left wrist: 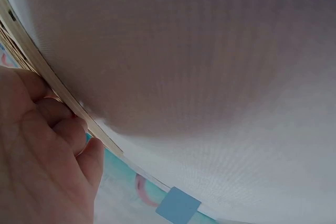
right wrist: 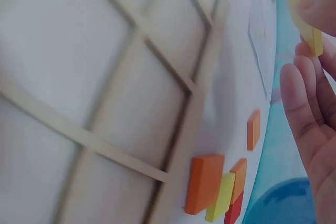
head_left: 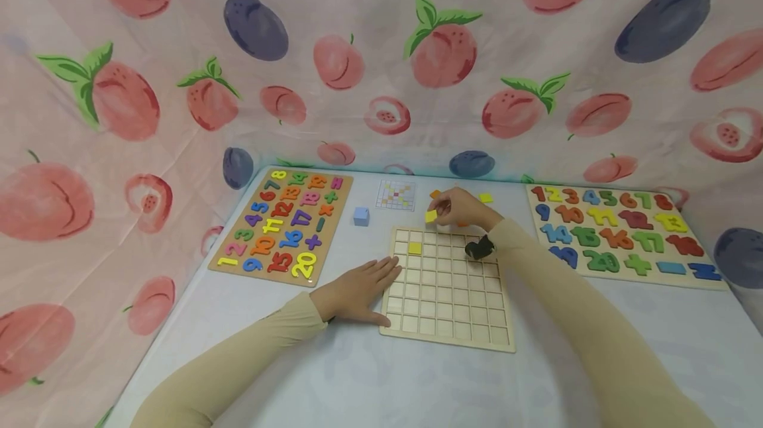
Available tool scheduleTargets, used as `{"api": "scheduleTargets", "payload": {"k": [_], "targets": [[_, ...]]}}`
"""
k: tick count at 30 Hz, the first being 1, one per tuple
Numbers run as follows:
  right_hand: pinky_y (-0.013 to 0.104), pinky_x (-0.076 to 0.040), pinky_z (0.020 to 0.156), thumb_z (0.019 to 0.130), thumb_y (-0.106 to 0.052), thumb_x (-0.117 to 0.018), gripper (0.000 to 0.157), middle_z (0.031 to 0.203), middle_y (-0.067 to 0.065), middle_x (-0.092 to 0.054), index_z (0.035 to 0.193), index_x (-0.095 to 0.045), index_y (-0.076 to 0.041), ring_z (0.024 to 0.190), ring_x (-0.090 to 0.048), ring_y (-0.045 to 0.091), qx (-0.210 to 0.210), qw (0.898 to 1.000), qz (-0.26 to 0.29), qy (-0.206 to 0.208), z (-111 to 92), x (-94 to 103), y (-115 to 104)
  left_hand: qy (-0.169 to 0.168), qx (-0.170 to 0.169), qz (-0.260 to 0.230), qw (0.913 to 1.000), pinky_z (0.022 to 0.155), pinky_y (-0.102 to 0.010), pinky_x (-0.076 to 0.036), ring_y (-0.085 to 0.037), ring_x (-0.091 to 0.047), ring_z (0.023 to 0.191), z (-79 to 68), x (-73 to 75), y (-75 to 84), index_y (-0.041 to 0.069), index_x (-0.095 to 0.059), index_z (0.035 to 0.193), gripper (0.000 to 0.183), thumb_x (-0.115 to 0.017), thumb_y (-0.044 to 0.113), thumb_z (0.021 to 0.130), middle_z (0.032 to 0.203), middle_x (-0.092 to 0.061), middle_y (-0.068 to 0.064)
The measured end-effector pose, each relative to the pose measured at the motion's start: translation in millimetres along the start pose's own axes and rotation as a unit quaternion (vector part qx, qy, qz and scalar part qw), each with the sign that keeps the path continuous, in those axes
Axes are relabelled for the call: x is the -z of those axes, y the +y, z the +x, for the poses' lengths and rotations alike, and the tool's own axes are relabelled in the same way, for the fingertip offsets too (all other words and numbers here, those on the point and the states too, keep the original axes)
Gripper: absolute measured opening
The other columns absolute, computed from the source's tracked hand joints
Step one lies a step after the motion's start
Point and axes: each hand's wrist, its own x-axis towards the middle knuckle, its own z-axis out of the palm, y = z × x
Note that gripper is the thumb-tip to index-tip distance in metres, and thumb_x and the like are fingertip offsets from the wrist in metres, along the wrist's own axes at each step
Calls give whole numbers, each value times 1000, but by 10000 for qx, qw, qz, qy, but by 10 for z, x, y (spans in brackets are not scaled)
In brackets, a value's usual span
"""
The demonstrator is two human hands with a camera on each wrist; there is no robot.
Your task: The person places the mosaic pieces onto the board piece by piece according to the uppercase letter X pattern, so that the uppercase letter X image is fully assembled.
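Note:
A wooden grid board (head_left: 444, 295) lies on the table, and one yellow square tile (head_left: 414, 248) sits in a cell near its upper left. My left hand (head_left: 360, 290) rests along the board's left edge with the fingers stretched out; in the left wrist view the fingertips touch the wooden rim (left wrist: 79, 111). Above the board's far edge my right hand (head_left: 457, 207) pinches another yellow tile (right wrist: 310, 22) between thumb and fingers. Beyond the board, orange tiles (right wrist: 205, 182), a yellow one (right wrist: 221, 198) and a red one (right wrist: 234, 209) lie on the table, partly hidden by the hand in the head view.
Behind the board lies a printed pattern card (head_left: 396, 195), with a blue cube (head_left: 361, 216) to its left. Number puzzle boards stand at the left (head_left: 277, 226) and right (head_left: 620, 232). A fruit-patterned curtain (head_left: 381, 70) hangs at the back.

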Motion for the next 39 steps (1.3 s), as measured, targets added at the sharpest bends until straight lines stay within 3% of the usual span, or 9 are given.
{"api": "scheduleTargets", "payload": {"k": [17,27,39], "targets": [[25,-53,67,77,-9,-76,20,82,6,-65,96,-70,-5,72,-59,10,380,9987,208,-260,-401,-229,-86,-46,34,-40,10000,121,-34,-14,-19,-5,148,22,2,-17,10,-9,152,102,-46,73,81,160,-5,-6],[23,-54,64,76,-10,-77,21,81,5,-66,95,-70,-6,70,-60,9,419,9979,327,-361,-500,-356,-100,23,40,-9,10000,121,-35,-15,-19,-6,148,27,-30,-31,9,-9,152,102,-45,73,81,160,-5,-7],[22,-53,63,72,-14,-80,23,77,3,-65,92,-71,-5,69,-59,12,158,9967,562,-571,-534,-432,-23,-27,58,-48,10000,121,-34,-15,-20,-7,148,13,-19,-8,9,-10,152,102,-46,73,81,160,-6,-7]]}}
